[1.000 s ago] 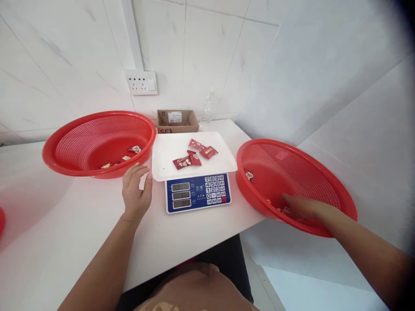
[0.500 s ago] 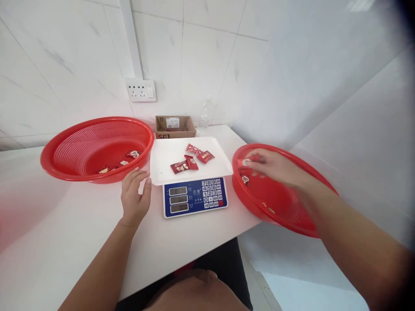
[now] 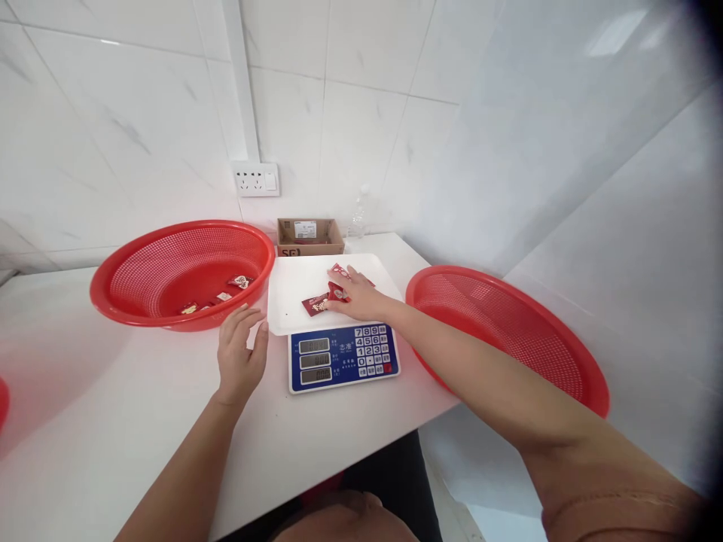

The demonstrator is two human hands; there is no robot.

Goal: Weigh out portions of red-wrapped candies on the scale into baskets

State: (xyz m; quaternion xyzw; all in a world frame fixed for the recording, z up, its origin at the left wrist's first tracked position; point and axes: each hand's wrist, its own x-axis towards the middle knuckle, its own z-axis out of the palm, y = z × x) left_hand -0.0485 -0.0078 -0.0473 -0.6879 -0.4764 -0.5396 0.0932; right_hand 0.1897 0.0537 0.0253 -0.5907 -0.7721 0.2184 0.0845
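The red packet was judged light, slick and best pinched edgewise; closure of the right grip could not be told.

You seem to be in a shop or a workshop; which is unclear. A digital scale bearing small wrapped packets stands on your white table between two red baskets, before a tiled wall.
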